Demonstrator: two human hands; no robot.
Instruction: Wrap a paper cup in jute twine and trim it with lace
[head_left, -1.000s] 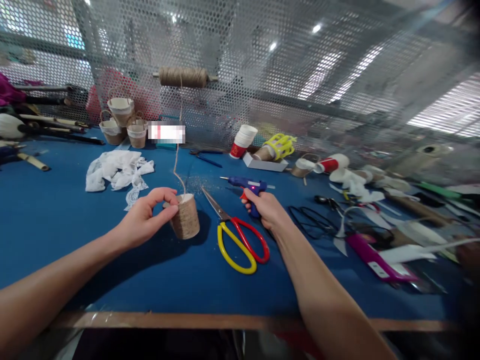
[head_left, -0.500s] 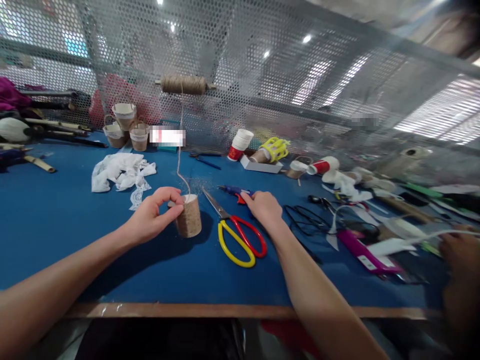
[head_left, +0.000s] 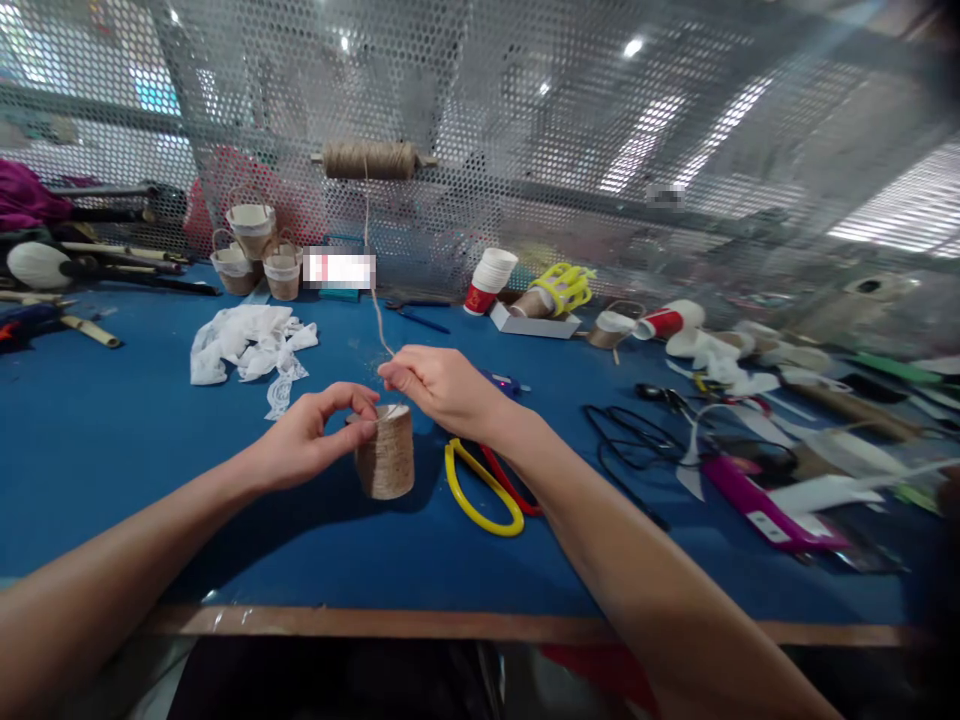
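Note:
A paper cup wrapped in brown twine (head_left: 386, 462) stands upside down on the blue table (head_left: 112, 430). My left hand (head_left: 311, 435) pinches its upper rim from the left. My right hand (head_left: 439, 385) is closed on the twine strand (head_left: 373, 285) just above the cup. That strand runs up to a twine spool (head_left: 369, 159) hung on the mesh wall. Behind my right wrist lie yellow-and-red scissors (head_left: 487, 490) and a blue glue gun (head_left: 502, 381), both partly hidden.
White lace scraps (head_left: 247, 345) lie at the left, with small twine-wrapped cup baskets (head_left: 259, 255) behind. Stacked paper cups (head_left: 487, 280), a yellow holder (head_left: 566, 288), black scissors (head_left: 637, 440) and paper clutter fill the right side. The table's wooden edge (head_left: 450, 628) runs along the front.
My right hand let go of the glue gun, which now lies on the table, and moved left to pinch the twine above the cup. My left hand kept its hold on the cup.

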